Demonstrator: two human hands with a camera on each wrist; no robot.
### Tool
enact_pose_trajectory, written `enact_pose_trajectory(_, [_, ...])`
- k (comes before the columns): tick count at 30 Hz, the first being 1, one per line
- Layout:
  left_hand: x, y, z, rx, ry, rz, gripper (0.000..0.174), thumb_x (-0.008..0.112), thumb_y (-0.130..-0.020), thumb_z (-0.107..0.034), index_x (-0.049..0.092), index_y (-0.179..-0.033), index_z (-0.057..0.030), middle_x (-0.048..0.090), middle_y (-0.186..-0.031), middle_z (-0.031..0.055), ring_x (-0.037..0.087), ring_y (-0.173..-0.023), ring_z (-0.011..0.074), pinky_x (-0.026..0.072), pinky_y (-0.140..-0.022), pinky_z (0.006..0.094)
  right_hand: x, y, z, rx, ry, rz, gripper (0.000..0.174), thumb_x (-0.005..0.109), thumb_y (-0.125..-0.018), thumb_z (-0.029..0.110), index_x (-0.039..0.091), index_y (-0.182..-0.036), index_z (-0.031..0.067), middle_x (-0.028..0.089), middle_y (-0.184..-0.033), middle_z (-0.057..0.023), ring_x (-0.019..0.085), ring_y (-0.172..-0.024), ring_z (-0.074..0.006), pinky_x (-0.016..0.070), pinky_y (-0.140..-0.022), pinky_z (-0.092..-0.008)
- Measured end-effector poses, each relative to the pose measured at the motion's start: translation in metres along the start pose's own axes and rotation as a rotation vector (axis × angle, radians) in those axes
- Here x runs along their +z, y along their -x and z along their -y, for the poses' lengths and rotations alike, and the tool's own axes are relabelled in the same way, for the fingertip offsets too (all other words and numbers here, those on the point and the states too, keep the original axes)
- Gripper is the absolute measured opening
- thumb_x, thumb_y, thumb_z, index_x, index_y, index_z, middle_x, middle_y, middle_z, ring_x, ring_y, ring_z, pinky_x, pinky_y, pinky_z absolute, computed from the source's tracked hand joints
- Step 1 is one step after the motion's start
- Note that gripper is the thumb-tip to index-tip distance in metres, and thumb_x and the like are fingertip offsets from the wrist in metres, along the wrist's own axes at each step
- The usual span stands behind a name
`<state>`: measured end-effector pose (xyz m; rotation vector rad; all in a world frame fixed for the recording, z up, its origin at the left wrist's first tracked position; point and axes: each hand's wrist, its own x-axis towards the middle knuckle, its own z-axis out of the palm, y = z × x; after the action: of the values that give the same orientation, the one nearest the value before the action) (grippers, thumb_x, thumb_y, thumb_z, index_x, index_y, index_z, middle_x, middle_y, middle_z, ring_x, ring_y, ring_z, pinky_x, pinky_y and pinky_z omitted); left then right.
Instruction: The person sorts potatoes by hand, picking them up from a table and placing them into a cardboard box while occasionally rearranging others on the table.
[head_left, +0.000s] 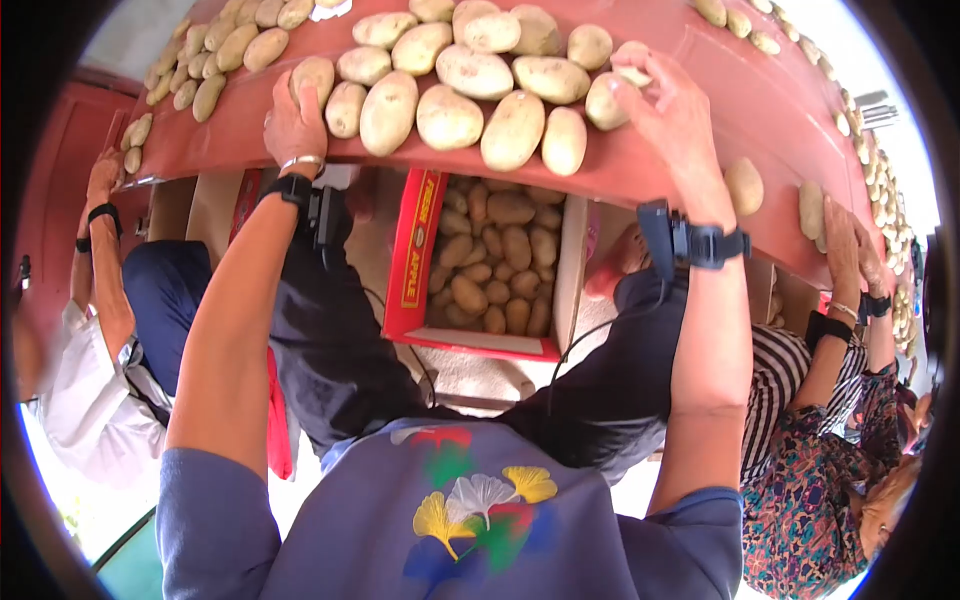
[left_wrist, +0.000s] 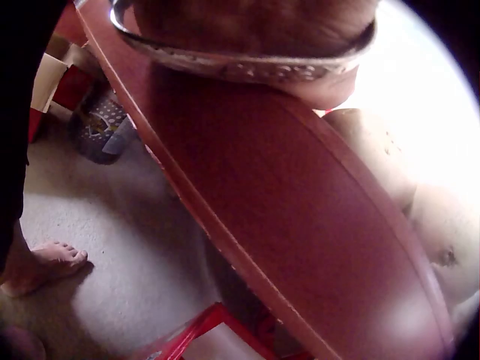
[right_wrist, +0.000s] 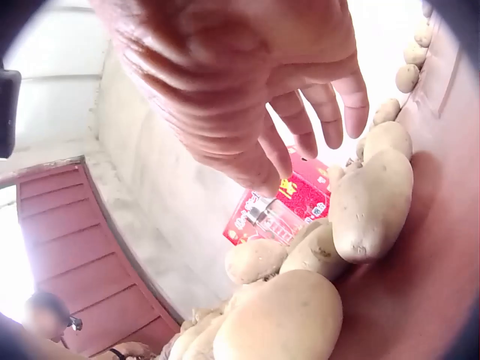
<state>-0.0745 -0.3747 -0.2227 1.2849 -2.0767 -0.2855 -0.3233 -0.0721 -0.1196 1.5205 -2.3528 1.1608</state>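
Note:
At the table's near edge, my left hand [head_left: 293,128] holds a potato [head_left: 313,76] at the left end of the potato group, thumb and fingers on its sides. The left wrist view shows only the wrist with a metal bangle [left_wrist: 255,69]; the fingers are hidden there. My right hand [head_left: 672,110] hovers at the group's right end, close over a pale potato [head_left: 604,102]. In the right wrist view its fingers [right_wrist: 322,112] hang loose and spread, with nothing between them, above several potatoes [right_wrist: 373,206].
The red table [head_left: 730,75] bears more potato piles [head_left: 235,45] left and right. Below its edge, between the knees, stands a red carton [head_left: 411,250] of potatoes. Other people's hands [head_left: 845,250] are at the table on both sides. A lone potato [head_left: 743,186] lies by my right wrist.

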Motion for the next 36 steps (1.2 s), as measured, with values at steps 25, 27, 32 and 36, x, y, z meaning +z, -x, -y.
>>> enact_pose_trajectory(25, [-0.002,-0.002,-0.007,-0.032,-0.001,0.015,0.054,0.038,-0.088,-0.053,0.048,-0.128,-0.0164,0.061,-0.111,0.0214,0.055,-0.102,0.0413,0.0410,-0.089,0.0479,-0.025,0.026,0.002,0.453,0.130,0.621,0.043,0.066,-0.067,0.014,0.055,-0.108,0.0037,0.063,-0.090,-0.0183,0.061,-0.086,-0.0322,0.0479,-0.073,-0.0395])
enact_pose_trajectory(27, [-0.001,-0.002,-0.005,-0.022,-0.014,0.023,0.053,0.038,-0.089,-0.052,0.048,-0.128,-0.0163,0.061,-0.111,0.0207,0.055,-0.102,0.0413,0.0410,-0.089,0.0480,-0.029,0.032,0.001,0.263,0.131,0.678,0.042,0.066,-0.067,0.013,0.055,-0.106,0.0037,0.063,-0.087,-0.0170,0.061,-0.083,-0.0326,0.0480,-0.072,-0.0382])
enact_pose_trajectory(32, [0.000,-0.003,-0.003,-0.038,-0.028,0.020,0.051,0.039,-0.090,-0.050,0.048,-0.127,-0.0162,0.061,-0.111,0.0201,0.055,-0.101,0.0414,0.0411,-0.088,0.0481,-0.031,0.036,0.043,0.298,-0.361,1.035,0.042,0.066,-0.069,0.018,0.054,-0.107,0.0056,0.057,-0.086,-0.0133,0.057,-0.085,-0.0276,0.0468,-0.074,-0.0359])
enact_pose_trajectory(36, [-0.001,-0.002,-0.006,-0.069,-0.029,0.041,0.051,0.040,-0.090,-0.049,0.046,-0.128,-0.0163,0.061,-0.111,0.0203,0.055,-0.101,0.0411,0.0414,-0.088,0.0479,-0.016,0.042,0.051,0.066,-0.336,1.161,0.028,0.068,-0.072,0.020,0.062,-0.093,0.0019,0.061,-0.080,-0.0131,0.060,-0.076,-0.0243,0.0481,-0.071,-0.0344])
